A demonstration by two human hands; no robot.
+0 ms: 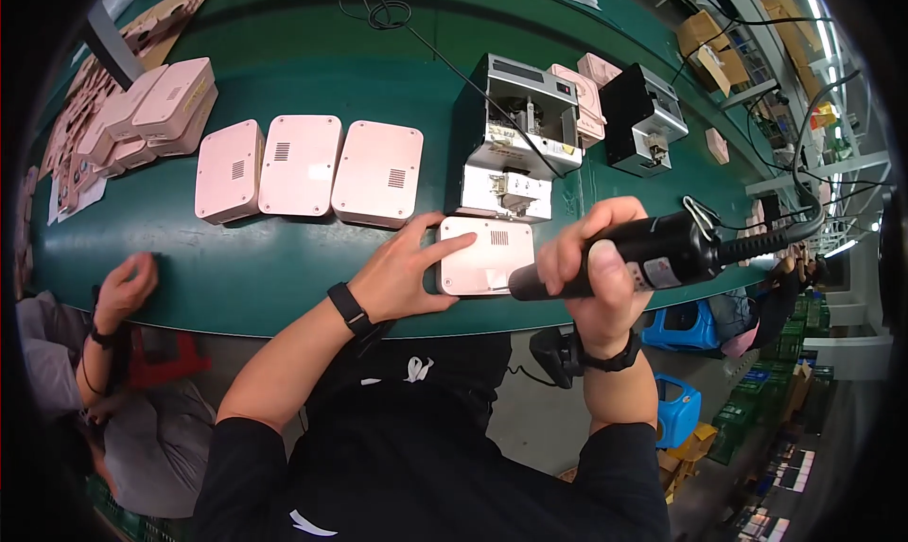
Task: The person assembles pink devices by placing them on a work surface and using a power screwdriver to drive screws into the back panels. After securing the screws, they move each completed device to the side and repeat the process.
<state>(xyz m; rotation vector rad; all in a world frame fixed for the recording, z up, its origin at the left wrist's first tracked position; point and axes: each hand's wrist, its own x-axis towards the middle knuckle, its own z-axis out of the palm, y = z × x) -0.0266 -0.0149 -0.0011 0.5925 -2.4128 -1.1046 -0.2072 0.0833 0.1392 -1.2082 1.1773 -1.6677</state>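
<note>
A pink plastic case (pixel 487 260) lies on the green bench near its front edge, its vent slots and corner holes facing up. My left hand (pixel 397 272) grips its left end, the index finger stretched over the top and the thumb at the near side. My right hand (pixel 605 291) is wrapped round a black electric screwdriver (pixel 667 244), held tilted with its cable running off to the right. The screwdriver's front end is over the case's near right corner; whether its bit touches a screw I cannot tell.
Just beyond the case stands a black and silver screw feeder (pixel 520 116); a second machine (pixel 648 116) is to its right. Three pink cases, including one (pixel 378 173), line up at left, beside a stack (pixel 170 102). A co-worker's hand (pixel 125 287) is at the far left.
</note>
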